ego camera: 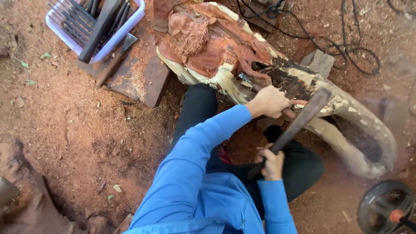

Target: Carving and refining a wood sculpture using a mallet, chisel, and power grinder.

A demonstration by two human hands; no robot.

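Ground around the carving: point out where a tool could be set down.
Free: bare dirt left of the black-trousered leg, below the planks. Crowded: the basket of chisels, the cables top right, and around both hands, left and right, at the carved log.

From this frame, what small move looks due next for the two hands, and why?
Probably bring the mallet down onto the chisel. The right hand holds the mallet raised just above it, while the left hand grips the chisel against the carved log.
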